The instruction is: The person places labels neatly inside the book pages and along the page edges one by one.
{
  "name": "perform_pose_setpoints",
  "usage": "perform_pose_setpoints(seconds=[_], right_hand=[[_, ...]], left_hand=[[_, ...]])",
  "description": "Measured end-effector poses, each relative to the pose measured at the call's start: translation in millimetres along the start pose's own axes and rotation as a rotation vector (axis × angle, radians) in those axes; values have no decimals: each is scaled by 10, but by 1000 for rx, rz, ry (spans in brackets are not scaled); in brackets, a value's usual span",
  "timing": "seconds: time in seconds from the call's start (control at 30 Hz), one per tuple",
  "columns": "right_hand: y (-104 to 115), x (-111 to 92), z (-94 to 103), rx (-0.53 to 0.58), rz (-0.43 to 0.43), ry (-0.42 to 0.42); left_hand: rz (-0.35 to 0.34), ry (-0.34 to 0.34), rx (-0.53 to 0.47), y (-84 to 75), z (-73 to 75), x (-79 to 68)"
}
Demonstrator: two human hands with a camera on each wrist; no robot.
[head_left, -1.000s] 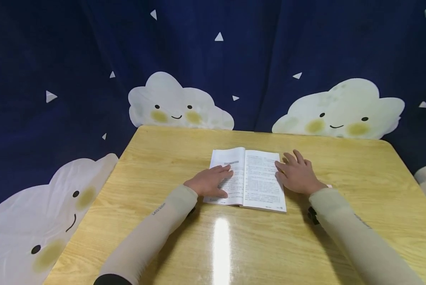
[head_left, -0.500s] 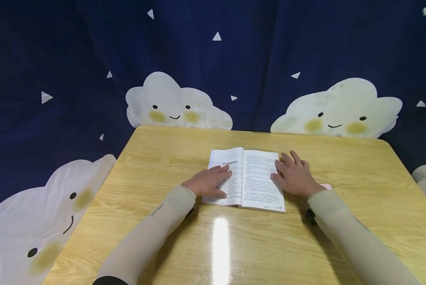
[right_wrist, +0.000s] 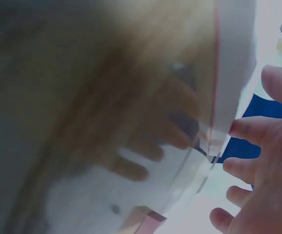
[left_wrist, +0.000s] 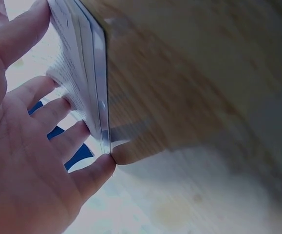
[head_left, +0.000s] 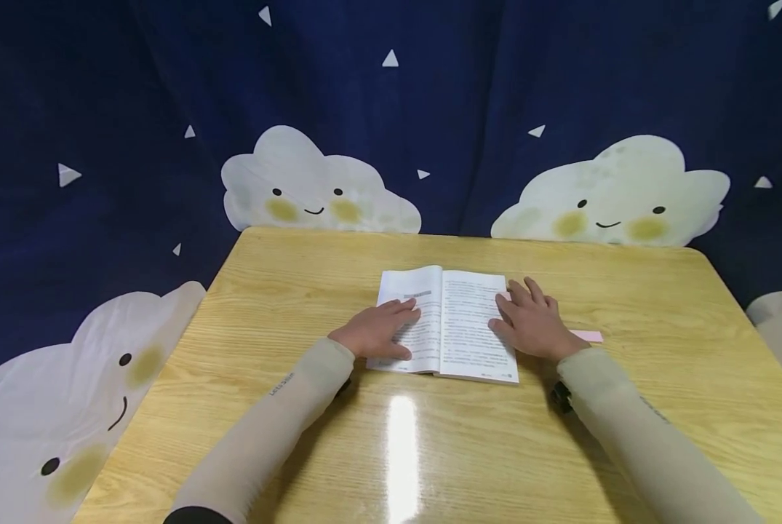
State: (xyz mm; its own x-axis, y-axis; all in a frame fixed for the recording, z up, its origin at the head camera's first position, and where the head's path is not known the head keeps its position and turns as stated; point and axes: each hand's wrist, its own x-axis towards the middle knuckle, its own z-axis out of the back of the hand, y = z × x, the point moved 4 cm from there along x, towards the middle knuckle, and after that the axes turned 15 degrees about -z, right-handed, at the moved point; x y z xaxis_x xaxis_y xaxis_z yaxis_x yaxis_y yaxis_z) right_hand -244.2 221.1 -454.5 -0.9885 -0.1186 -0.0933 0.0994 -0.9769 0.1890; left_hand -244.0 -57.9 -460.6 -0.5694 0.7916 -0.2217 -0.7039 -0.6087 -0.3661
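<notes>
An open book (head_left: 463, 349) with printed pages lies on the wooden table (head_left: 312, 437). My left hand (head_left: 376, 331) rests on its left page, fingers extended towards the middle. In the left wrist view, the thumb and fingertips of that left hand (left_wrist: 38, 126) lie along the edge of the book (left_wrist: 84, 63). At the opposite side, my right hand (head_left: 531, 320) has spread, slightly bent fingers, its thumb and index finger over the right page's outer edge. The right wrist view has the right hand (right_wrist: 265, 170) beside the book's edge (right_wrist: 233, 63), its index fingertip right at it.
A narrow pink strip (head_left: 587, 335) lies on the table just right of my right wrist. Behind the table hangs a dark blue curtain (head_left: 456, 109) with white clouds. A bright light reflection crosses the table's front part.
My right hand has shifted slightly left, its thumb further over the right page, and more of the pink strip shows. The left hand stays on the page. The head view has shifted slightly.
</notes>
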Motion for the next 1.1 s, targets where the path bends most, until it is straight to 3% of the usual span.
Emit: perform_pose_setpoints(seconds=[0.5,1.1], right_hand=[[-50,50,37,-14,-58,54],[-4,78,105,-24,-63,33]], left_hand=[[2,10,-11,-13,15,-51],[17,20,13,-30,35,-26]])
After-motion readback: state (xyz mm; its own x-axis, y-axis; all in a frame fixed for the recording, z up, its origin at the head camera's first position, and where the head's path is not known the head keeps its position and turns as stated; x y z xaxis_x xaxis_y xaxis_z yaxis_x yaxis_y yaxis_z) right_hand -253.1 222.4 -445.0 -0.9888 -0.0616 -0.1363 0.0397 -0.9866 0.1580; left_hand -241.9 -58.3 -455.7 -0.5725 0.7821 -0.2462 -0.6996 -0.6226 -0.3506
